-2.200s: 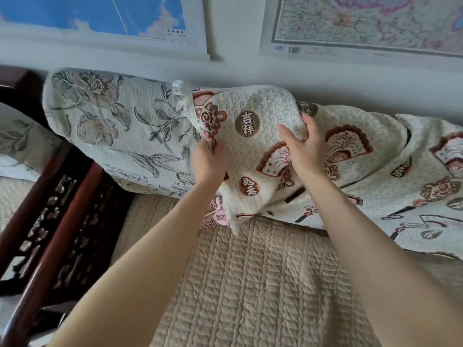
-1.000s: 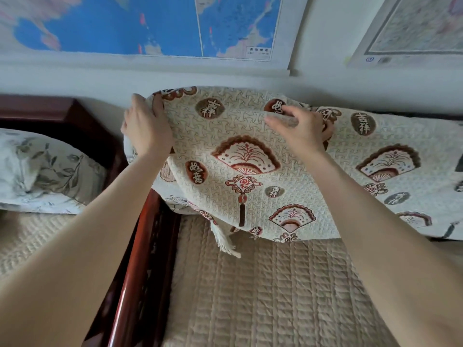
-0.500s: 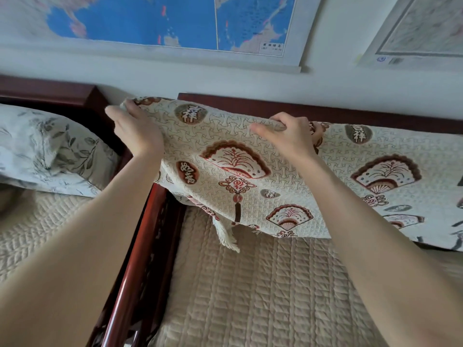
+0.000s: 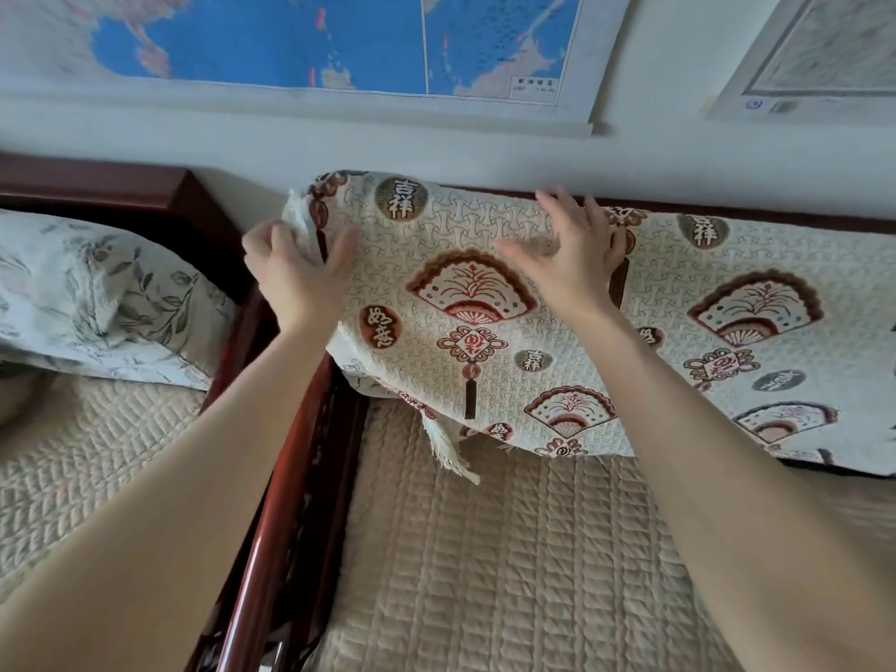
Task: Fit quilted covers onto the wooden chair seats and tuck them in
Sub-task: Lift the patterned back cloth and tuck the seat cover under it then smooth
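Fingers [image 4: 279,237] of the left hand [image 4: 296,278] curl round the fringed corner of the patterned cover [image 4: 485,303], thumb on its front. The right hand [image 4: 567,259] lies flat on it, fingers spread wide. Nearest me I see the quilted seat cover [image 4: 485,565] on the seat, with the wooden armrest [image 4: 271,516] at its left. The patterned cover drapes over the backrest rail [image 4: 800,220]. A floral pillow [image 4: 97,293] lies beyond the armrest, and a map [image 4: 291,36] hangs on the wall behind.

Bare left hand [image 4: 296,276] and bare right hand [image 4: 568,257] on smooth, slender forearms, uncovered throughout.
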{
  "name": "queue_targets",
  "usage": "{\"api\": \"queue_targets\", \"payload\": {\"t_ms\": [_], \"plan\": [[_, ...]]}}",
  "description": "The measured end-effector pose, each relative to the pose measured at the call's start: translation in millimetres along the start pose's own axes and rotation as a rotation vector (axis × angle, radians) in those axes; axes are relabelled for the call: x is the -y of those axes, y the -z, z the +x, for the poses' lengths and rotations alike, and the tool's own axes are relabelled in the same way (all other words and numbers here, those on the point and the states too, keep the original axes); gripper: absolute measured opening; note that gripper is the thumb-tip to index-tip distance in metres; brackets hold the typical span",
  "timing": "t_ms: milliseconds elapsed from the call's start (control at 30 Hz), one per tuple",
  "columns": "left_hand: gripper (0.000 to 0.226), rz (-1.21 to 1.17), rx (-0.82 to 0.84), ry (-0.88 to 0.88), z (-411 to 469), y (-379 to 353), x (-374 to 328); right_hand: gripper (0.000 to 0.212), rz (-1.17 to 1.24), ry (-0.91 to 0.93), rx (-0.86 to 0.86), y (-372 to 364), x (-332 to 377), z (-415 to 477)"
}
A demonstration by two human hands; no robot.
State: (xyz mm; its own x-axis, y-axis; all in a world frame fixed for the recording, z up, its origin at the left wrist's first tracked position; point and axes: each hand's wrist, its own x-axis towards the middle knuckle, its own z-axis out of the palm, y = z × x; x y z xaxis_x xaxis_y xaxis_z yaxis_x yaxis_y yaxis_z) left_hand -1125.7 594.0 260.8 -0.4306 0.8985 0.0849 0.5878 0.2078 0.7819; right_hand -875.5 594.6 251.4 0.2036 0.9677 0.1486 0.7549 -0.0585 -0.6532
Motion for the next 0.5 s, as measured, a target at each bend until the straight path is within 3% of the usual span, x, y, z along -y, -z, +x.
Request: {"api": "queue_targets", "payload": {"t_ms": [67,200,333,500], "plan": [[0.066,0.000,0.043,-0.017,-12,-3,12,0.072,-0.003,0.026,-0.036,-5,-5,-10],[0.044,-0.013,0.062,-0.048,-9,0,20,0.067,-0.019,0.006,-0.073,-11,-11,-4],[0.022,-0.116,-0.046,-0.089,22,10,-2,0.066,-0.005,-0.013,-0.058,-16,-1,12],[0.033,-0.112,-0.106,-0.049,35,8,2,0.068,-0.013,-0.015,0.023,-31,8,17]]}}
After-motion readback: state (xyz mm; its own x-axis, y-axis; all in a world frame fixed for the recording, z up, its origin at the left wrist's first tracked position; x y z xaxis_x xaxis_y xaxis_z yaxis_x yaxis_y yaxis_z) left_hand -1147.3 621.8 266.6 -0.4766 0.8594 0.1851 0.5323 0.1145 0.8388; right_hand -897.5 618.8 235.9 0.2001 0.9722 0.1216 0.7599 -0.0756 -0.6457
